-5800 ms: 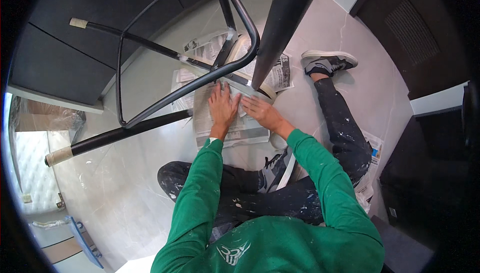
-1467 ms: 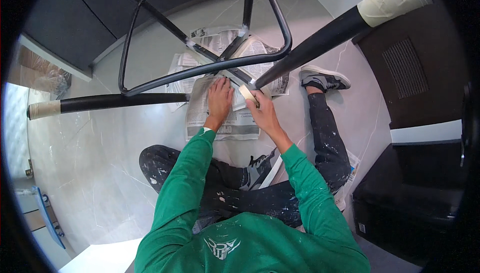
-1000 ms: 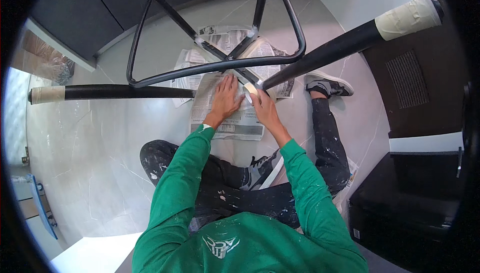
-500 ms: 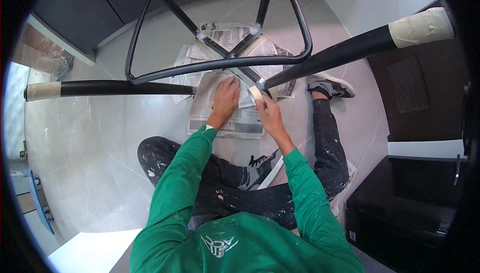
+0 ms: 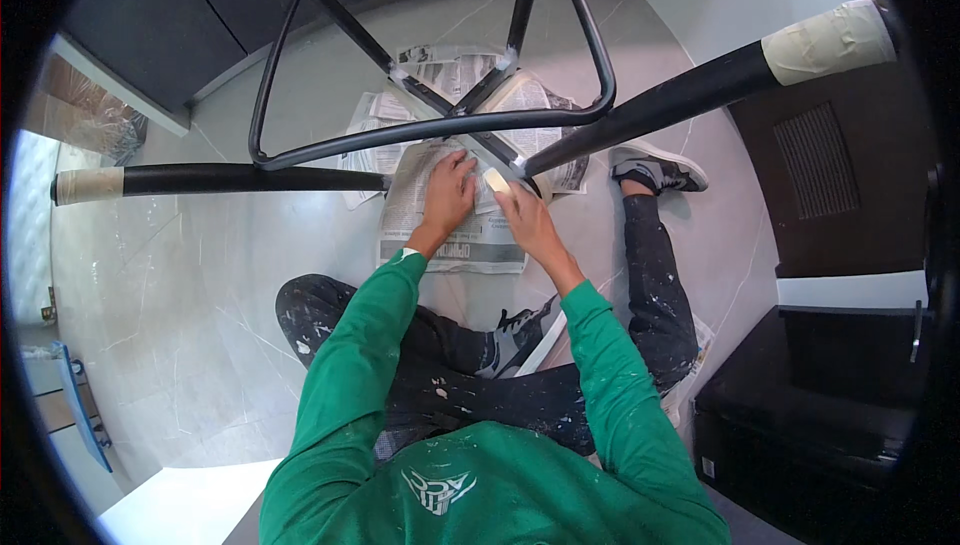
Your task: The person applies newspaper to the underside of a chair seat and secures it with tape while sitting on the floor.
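Observation:
An upturned stool with black metal legs [image 5: 690,105] stands over sheets of newspaper [image 5: 495,257] around its crossed base. My left hand [image 5: 450,193] lies on the nearest sheet with its fingers stretched toward the cross, pressing the paper's edge. My right hand [image 5: 530,225] pinches a roll of cream masking tape [image 5: 496,181] beside the near arm of the cross, a little right of my left fingers. Whether a strip of tape runs from the roll to the paper cannot be made out. Cream tape [image 5: 830,43] wraps the end of the right leg.
A bent black footrest ring [image 5: 430,130] crosses just above and beyond my hands. The left leg [image 5: 240,178] reaches far out over the tiled floor. My paint-spotted legs [image 5: 480,400] are folded close in front. A glossy black cabinet [image 5: 810,375] stands at the right.
My right hand has shifted slightly left with the tape roll, nearer to my left hand, and the roll has turned. My left hand stays on the newspaper. The view has tilted a little.

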Action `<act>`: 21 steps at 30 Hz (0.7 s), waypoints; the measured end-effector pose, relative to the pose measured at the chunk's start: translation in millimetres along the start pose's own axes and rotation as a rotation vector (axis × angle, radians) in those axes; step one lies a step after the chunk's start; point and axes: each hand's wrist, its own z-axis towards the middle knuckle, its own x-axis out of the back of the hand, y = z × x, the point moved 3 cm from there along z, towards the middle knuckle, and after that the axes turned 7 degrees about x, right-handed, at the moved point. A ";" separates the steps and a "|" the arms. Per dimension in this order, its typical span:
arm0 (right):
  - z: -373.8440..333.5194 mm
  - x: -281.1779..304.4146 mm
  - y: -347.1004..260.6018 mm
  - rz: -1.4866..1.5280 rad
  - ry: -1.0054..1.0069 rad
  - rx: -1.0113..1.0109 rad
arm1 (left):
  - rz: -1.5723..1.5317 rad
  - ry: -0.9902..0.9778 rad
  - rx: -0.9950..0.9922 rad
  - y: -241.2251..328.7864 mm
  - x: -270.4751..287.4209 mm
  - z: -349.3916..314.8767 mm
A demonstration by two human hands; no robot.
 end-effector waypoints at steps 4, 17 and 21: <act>-3.2 4.5 4.8 0.014 0.011 0.019 | -0.251 -0.014 0.151 16.0 4.7 4.3; 1.7 2.2 -1.1 -0.027 0.011 0.055 | -0.766 -0.386 0.597 7.0 2.5 17.2; 0.4 4.0 13.3 -0.044 0.016 0.019 | -0.471 -0.163 0.321 17.5 -4.7 24.1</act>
